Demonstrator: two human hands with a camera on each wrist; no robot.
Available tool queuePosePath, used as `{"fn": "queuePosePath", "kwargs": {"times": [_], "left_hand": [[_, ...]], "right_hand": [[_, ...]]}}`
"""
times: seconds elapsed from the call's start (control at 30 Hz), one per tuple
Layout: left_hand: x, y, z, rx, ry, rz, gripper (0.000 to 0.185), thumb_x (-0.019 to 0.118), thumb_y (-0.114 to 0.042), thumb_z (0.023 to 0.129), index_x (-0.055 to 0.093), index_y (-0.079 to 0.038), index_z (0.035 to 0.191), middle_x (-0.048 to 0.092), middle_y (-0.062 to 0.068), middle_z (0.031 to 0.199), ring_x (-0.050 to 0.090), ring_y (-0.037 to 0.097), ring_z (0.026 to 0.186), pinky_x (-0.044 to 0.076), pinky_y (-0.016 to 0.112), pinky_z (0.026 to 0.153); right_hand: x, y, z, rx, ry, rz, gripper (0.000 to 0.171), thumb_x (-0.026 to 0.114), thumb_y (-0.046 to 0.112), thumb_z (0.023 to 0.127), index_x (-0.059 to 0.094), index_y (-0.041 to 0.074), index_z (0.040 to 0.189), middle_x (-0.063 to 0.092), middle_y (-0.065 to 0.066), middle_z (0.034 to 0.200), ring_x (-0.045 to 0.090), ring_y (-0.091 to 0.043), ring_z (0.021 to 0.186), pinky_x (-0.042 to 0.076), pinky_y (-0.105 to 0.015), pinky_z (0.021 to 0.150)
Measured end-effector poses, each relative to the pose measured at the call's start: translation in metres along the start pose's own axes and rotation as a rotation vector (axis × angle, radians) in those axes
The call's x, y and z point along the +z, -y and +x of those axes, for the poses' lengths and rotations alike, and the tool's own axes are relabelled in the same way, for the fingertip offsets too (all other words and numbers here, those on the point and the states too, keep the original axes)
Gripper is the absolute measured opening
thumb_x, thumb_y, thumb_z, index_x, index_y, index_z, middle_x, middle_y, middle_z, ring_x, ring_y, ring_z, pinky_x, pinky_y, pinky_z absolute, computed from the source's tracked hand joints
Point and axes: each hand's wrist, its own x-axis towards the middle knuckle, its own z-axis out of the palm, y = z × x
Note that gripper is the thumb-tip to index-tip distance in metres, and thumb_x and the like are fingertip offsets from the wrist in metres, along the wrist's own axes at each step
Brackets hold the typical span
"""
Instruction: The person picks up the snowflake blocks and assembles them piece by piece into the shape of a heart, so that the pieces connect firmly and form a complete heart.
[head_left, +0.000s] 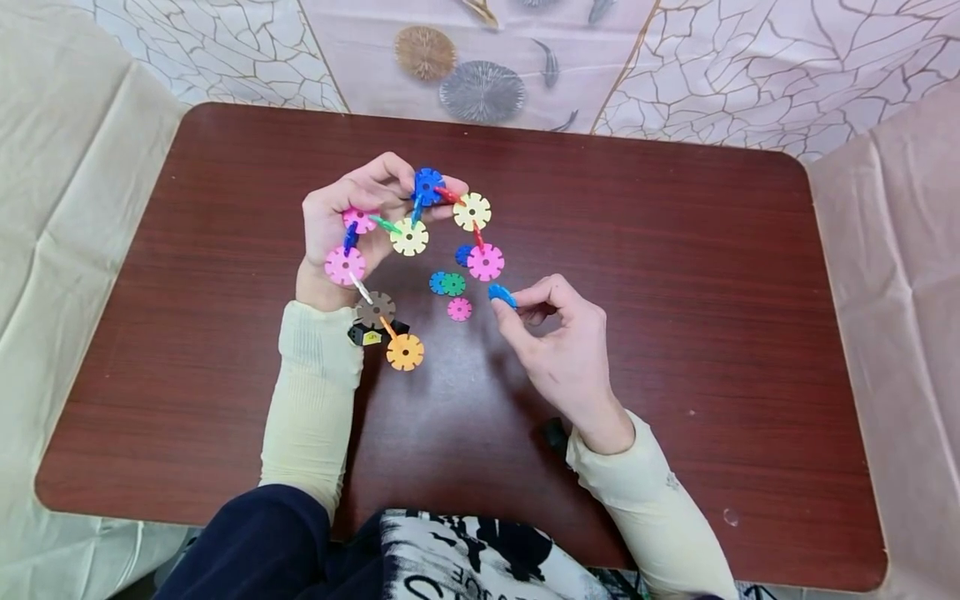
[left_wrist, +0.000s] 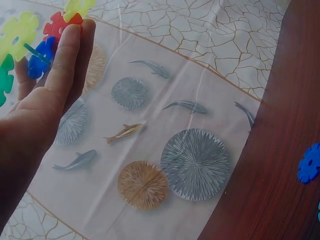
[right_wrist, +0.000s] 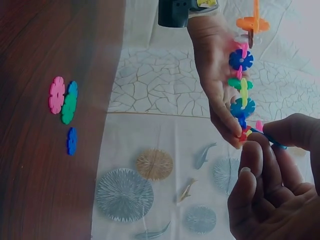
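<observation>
My left hand (head_left: 333, 218) is raised over the table and holds a chain of notched plastic discs, its fingers at a blue disc (head_left: 428, 187) near the top. Pink, pale yellow, grey and orange discs are slotted edge to edge along the chain. One end is an orange disc (head_left: 405, 352), the other a pink disc (head_left: 486, 262). Between thumb and fingers my right hand (head_left: 566, 346) pinches a loose blue disc (head_left: 502, 296), just right of that pink end and apart from it in the head view. In the left wrist view, fingers partly hide the chain's red disc (left_wrist: 57, 26).
Several loose discs lie on the brown table (head_left: 712, 333) below the chain: a green one (head_left: 453, 284), a pink one (head_left: 460, 309) and blue ones partly overlapped. Patterned cloth (head_left: 480, 50) hangs beyond the far edge, with pale cloth along both sides.
</observation>
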Motion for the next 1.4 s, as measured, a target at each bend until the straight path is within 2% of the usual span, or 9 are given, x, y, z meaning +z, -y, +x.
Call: {"fn": "queuePosePath", "kwargs": {"times": [0.23, 0.6, 0.9, 1.13, 1.4], "left_hand": [[0.0007, 0.0008, 0.0002, -0.013, 0.013, 0.007, 0.038, 0.013, -0.001, 0.083, 0.048, 0.011, 0.093, 0.054, 0.044, 0.113, 0.053, 0.053, 0.113, 0.043, 0.054, 0.101], [0.0020, 0.0007, 0.0002, -0.032, 0.016, 0.020, 0.038, 0.015, -0.002, 0.084, 0.049, 0.010, 0.094, 0.054, 0.043, 0.115, 0.054, 0.052, 0.114, 0.045, 0.051, 0.099], [0.0026, 0.0014, 0.0003, -0.026, 0.012, 0.036, 0.037, 0.015, -0.001, 0.083, 0.049, 0.010, 0.093, 0.056, 0.042, 0.113, 0.052, 0.053, 0.115, 0.041, 0.053, 0.102], [0.0032, 0.0009, -0.0005, -0.025, 0.011, 0.067, 0.037, 0.016, -0.002, 0.084, 0.050, 0.008, 0.094, 0.055, 0.042, 0.116, 0.053, 0.051, 0.114, 0.045, 0.050, 0.099], [0.0044, 0.0006, -0.0011, 0.003, 0.022, 0.095, 0.037, 0.016, -0.002, 0.083, 0.050, 0.009, 0.094, 0.053, 0.044, 0.117, 0.053, 0.053, 0.114, 0.047, 0.049, 0.098]], "right_hand": [[0.0032, 0.0001, 0.0008, -0.031, -0.030, -0.037, 0.012, 0.077, 0.008, 0.080, 0.065, 0.007, 0.080, 0.065, 0.004, 0.073, 0.055, -0.012, 0.064, 0.049, -0.027, 0.060], [0.0049, 0.0010, 0.0030, -0.056, -0.033, -0.043, 0.012, 0.074, 0.007, 0.080, 0.062, 0.009, 0.075, 0.067, 0.005, 0.075, 0.057, -0.011, 0.065, 0.047, -0.027, 0.062], [0.0065, 0.0011, 0.0034, -0.064, -0.050, -0.086, 0.013, 0.073, 0.006, 0.079, 0.062, 0.009, 0.073, 0.068, 0.001, 0.074, 0.057, -0.010, 0.064, 0.047, -0.028, 0.062], [0.0084, 0.0005, 0.0028, -0.051, -0.094, -0.110, 0.012, 0.073, 0.004, 0.078, 0.063, 0.008, 0.073, 0.067, 0.003, 0.074, 0.057, -0.018, 0.063, 0.048, -0.027, 0.061], [0.0086, 0.0009, 0.0032, -0.050, -0.099, -0.128, 0.012, 0.074, 0.006, 0.079, 0.063, 0.008, 0.073, 0.066, 0.005, 0.073, 0.057, -0.011, 0.064, 0.048, -0.026, 0.061]]}}
